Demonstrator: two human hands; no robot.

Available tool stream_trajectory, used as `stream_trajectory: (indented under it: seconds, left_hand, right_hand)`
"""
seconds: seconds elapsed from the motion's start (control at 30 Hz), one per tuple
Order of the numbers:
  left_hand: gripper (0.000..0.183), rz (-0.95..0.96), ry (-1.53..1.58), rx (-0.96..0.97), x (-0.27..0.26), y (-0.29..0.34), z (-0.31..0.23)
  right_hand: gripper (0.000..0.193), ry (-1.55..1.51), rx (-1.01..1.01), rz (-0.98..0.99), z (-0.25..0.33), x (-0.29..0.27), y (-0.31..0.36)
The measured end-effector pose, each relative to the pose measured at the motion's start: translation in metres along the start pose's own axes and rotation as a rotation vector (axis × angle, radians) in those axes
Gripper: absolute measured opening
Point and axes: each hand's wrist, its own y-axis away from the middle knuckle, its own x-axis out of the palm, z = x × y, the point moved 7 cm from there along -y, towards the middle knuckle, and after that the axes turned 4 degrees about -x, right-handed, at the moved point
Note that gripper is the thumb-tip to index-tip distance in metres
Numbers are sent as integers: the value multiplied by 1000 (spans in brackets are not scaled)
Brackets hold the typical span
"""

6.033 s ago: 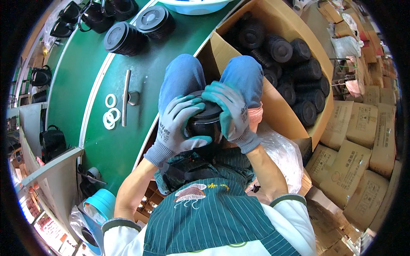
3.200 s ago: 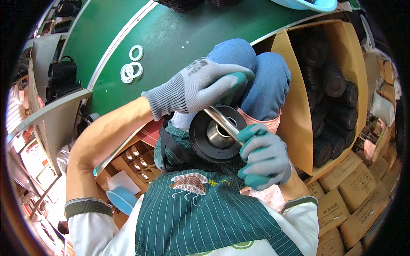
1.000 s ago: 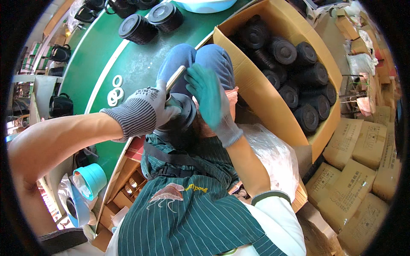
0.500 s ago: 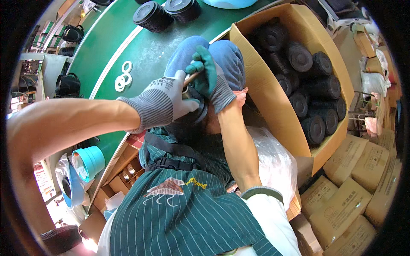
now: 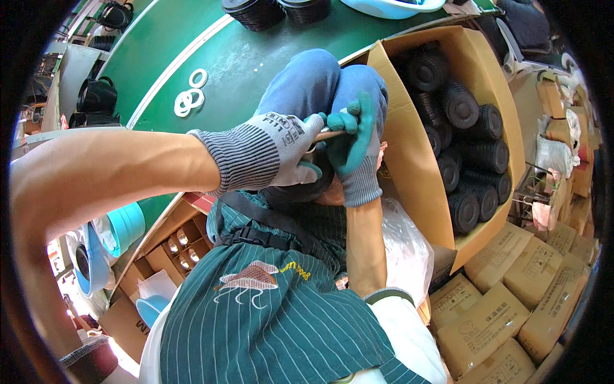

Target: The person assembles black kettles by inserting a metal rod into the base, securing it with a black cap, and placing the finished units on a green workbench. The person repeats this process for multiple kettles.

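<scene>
Both my hands wear grey knit gloves with teal-coated palms and meet above my knees. A thin brownish stick-like tool (image 5: 329, 135) spans the gap between them. My left hand (image 5: 284, 147) is closed around one end, knuckles up, its thumb low beside a round black piece (image 5: 299, 191) in my lap. The curled fingers of my right hand (image 5: 355, 137) close on the other end. My hands cover much of the black piece, so its exact kind is hidden. Where the tool meets it cannot be seen.
White rings (image 5: 190, 97) lie on the green table (image 5: 160, 61), with stacks of black discs (image 5: 256, 13) and a light blue basin (image 5: 390, 6) farther back. At my right stands an open carton (image 5: 409, 160) of black ribbed cylinders. Closed cartons (image 5: 492, 326) are stacked at lower right.
Both hands have shifted right in the picture while keeping hold of the stick-like tool. My left hand has turned more knuckles-up. The whole view has also shifted a little.
</scene>
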Motion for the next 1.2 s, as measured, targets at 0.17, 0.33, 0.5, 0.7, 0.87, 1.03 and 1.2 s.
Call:
stream_trajectory:
  seconds: [0.17,0.33,0.5,0.7,0.87,1.03,1.2]
  left_hand:
    - [71,-7,26,205,5,4,24]
    - [76,33,-155,462,9,-11,42]
    - [84,-72,-269,662,-3,-21,46]
    - [65,-408,299,491,-42,-6,67]
    - [43,-998,536,-265,-21,2,240]
    - [53,-990,190,-412,32,-36,309]
    - [73,-795,174,-590,43,-30,322]
  right_hand:
    - [28,213,-155,-87,3,18,29]
    - [40,474,-463,-122,11,34,64]
    - [43,818,-668,-75,24,20,88]
    - [80,692,-402,120,22,20,82]
    - [102,2015,-445,359,-4,66,112]
    - [100,1931,-486,265,-3,70,127]
    - [60,2098,-793,590,-7,111,154]
